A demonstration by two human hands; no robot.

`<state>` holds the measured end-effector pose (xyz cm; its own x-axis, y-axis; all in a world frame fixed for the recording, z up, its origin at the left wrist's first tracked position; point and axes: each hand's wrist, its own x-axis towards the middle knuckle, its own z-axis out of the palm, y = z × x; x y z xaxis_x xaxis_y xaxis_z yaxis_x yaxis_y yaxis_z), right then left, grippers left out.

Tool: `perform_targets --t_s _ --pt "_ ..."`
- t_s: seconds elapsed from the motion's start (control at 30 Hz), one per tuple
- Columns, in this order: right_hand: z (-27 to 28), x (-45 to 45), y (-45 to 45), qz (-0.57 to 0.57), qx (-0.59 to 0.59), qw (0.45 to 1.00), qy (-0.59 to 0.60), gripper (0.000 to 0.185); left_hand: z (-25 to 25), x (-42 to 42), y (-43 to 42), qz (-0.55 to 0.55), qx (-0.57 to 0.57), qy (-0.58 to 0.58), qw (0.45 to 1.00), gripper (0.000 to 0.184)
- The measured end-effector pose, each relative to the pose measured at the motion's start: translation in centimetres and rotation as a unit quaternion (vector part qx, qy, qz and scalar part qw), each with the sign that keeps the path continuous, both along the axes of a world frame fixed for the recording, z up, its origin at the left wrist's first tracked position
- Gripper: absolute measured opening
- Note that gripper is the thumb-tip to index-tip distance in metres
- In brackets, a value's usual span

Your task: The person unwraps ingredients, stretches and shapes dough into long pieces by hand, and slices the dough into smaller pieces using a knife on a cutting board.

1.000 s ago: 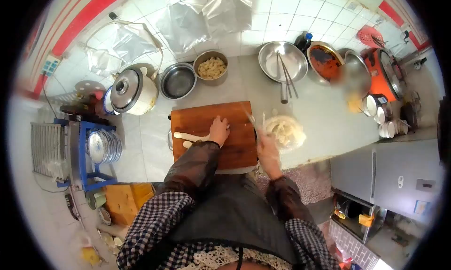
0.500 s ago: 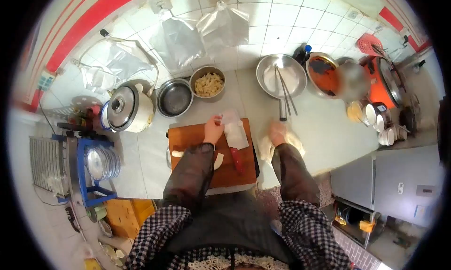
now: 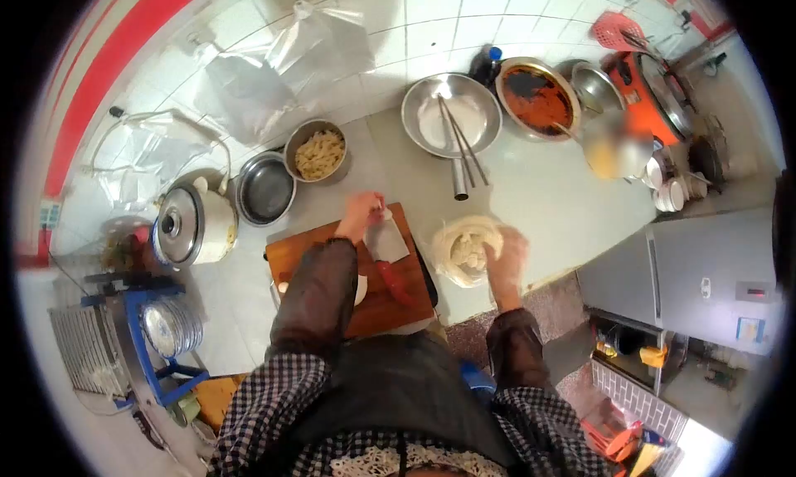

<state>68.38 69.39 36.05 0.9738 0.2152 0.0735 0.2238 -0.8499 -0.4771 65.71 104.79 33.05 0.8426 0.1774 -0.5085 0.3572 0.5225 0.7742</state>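
My left hand (image 3: 361,216) is over the far edge of the wooden cutting board (image 3: 336,249), fingers pinched together beside a cleaver's pale blade. What they pinch, if anything, is too small to make out. The cleaver (image 3: 386,243) lies flat on the board, its red handle toward me. To the right of the board stands a clear plastic bag (image 3: 446,267) with its mouth open, holding pale doughy-looking pieces (image 3: 469,251). My right hand (image 3: 507,265), somewhat blurred, grips the bag's right rim. White pieces (image 3: 361,289) lie on the board, partly behind my left sleeve.
Behind the board are a pot of pale strips (image 3: 318,153), a dark metal pan (image 3: 267,190) and a lidded pot (image 3: 195,225). A steel pan (image 3: 417,127) with chopsticks and a basin of red sauce (image 3: 539,95) stand at the back. Bowls (image 3: 668,197) are at right.
My right hand has moved from the top of the bag to its right rim, and the pieces inside now show. My left hand has shifted slightly up; the camera view has turned.
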Motion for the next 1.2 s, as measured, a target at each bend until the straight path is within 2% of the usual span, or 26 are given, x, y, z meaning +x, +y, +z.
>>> perform_targets --t_s 0.03,0.1,0.17,0.2,0.23,0.27,0.3,0.37,0.4,0.47,0.5,0.53,0.57,0.63,0.7,0.8,0.87,0.9,0.93,0.97,1.03,1.07,1.1,1.13,1.17,1.2 --pt "1.1 0.2 -0.6 -0.005 -0.002 1.000 -0.001 0.050 1.0 -0.8 -1.9 -0.031 0.040 0.031 0.998 0.017" --pt "2.4 0.0 -1.7 -0.124 -0.112 0.985 -0.035 0.053 0.6 -2.8 -5.9 -0.083 0.136 0.069 0.985 0.022" --pt "-2.4 0.7 -4.3 -0.089 -0.187 0.978 -0.006 0.046 0.7 -3.2 -10.4 -0.187 0.275 0.090 0.939 0.032" --pt "-3.8 1.1 -4.9 -0.054 -0.127 0.985 0.103 0.039 0.2 -3.4 -12.5 -0.189 0.274 0.088 0.939 0.032" --pt "-4.3 1.6 -5.3 -0.015 -0.065 0.976 0.208 0.034 -1.1 -3.2 -14.4 -0.184 0.428 0.011 0.884 0.036" --pt "-4.3 1.2 -5.0 -0.018 0.045 0.992 0.120 0.023 -2.3 -3.1 -15.7 -0.172 0.568 -0.064 0.802 0.040" --pt "-3.4 1.0 -4.2 -0.016 0.044 0.992 0.121 0.023 -3.5 -3.0 -16.4 -0.170 0.567 -0.062 0.803 0.040" --pt "0.7 1.5 -2.5 -0.143 0.357 0.891 0.243 0.017 -5.2 -1.8 -16.9 -0.216 0.565 0.004 0.796 0.038" --pt "2.0 1.7 -3.0 -0.141 0.357 0.892 0.238 0.017 -5.1 -1.2 -16.7 -0.214 0.567 0.000 0.796 0.038" --pt "4.2 1.2 -4.5 -0.170 0.604 0.721 0.294 0.016 -4.2 -1.0 -15.3 -0.125 0.499 -0.001 0.857 0.038" --pt "5.4 0.5 -5.3 -0.172 0.605 0.720 0.294 0.016 -3.5 -1.0 -14.4 -0.128 0.500 -0.001 0.857 0.038" --pt "6.9 -0.1 -5.8 -0.153 0.595 0.742 0.268 0.016 -1.5 -0.8 -13.3 -0.080 0.332 0.016 0.940 0.032" --pt "8.6 -0.6 -6.2 -0.131 0.584 0.764 0.240 0.017 0.8 -0.5 -12.4 -0.028 0.152 0.030 0.988 0.028" --pt "13.4 -2.5 -6.0 -0.136 0.587 0.752 0.268 0.018 7.1 -0.7 -11.2 -0.021 0.139 0.001 0.990 0.027" --pt "14.7 -3.4 -6.2 -0.141 0.591 0.739 0.293 0.020 11.4 -0.4 -11.0 -0.016 0.127 -0.030 0.991 0.027" --pt "12.7 -3.9 -7.1 -0.203 0.525 0.776 0.285 0.023 12.2 -0.9 -11.4 -0.061 0.221 -0.027 0.973 0.025" --pt "8.8 -3.0 -8.7 -0.186 0.246 0.909 0.279 0.024 8.3 -0.5 -12.1 -0.157 0.290 -0.044 0.943 0.028" --pt "8.8 -3.4 -8.4 -0.186 0.247 0.910 0.274 0.024 7.5 -0.5 -12.5 -0.157 0.291 -0.048 0.943 0.028" --pt "8.9 -4.2 -7.3 -0.115 0.116 0.985 0.054 0.024 6.8 -0.6 -13.0 -0.167 0.300 -0.071 0.937 0.030" --pt "9.0 -5.2 -5.8 -0.034 -0.025 0.985 -0.166 0.024 6.2 -1.0 -13.3 -0.178 0.308 -0.089 0.931 0.034" --pt "10.8 -6.6 -1.8 0.011 0.112 0.993 -0.028 0.021 5.6 -1.6 -13.3 -0.201 0.300 -0.092 0.928 0.036" --pt "8.4 -6.7 -0.5 0.154 0.089 0.977 -0.115 0.025 5.5 -1.4 -13.2 -0.227 0.294 -0.104 0.923 0.039" --pt "7.3 -6.5 1.5 0.225 0.093 0.969 -0.028 0.028 5.5 -1.3 -13.3 -0.227 0.295 -0.104 0.922 0.039" --pt "5.1 -6.1 3.3 0.248 0.033 0.967 0.052 0.035 5.5 -1.2 -13.4 -0.231 0.317 -0.095 0.915 0.041" --pt "1.7 -5.0 3.0 0.248 0.034 0.967 0.050 0.035 5.2 -1.1 -13.4 -0.233 0.340 -0.088 0.907 0.043" --pt "-2.1 -3.4 1.8 0.204 -0.103 0.970 0.078 0.045 4.3 -0.9 -13.1 -0.233 0.343 -0.091 0.906 0.043"
